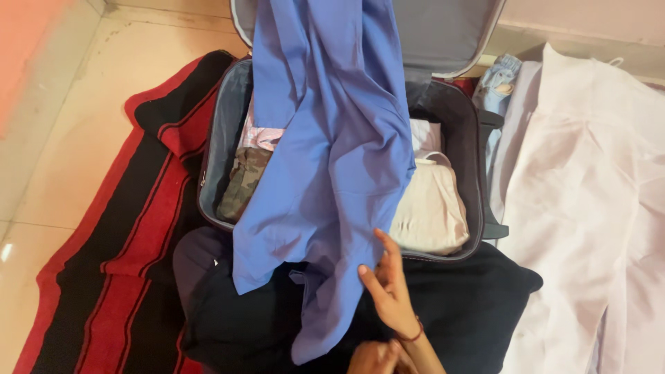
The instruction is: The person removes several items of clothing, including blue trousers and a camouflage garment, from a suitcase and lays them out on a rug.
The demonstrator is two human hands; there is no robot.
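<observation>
Your right hand (389, 291) lies flat, fingers released, touching the blue shirt (325, 159) at its lower edge. Your left hand (374, 359) sits curled just below; its grip I cannot tell. The shirt hangs lengthwise over the open suitcase (471, 131), hem toward you.

The single head camera looks steeply down and forward from close above an open suitcase (222, 138) on the floor (55, 159); its lid lies toward 12 o'clock, the wearer's hands at 6.

Blue shirt (325, 152); red-and-black striped blanket (131, 249)
</observation>
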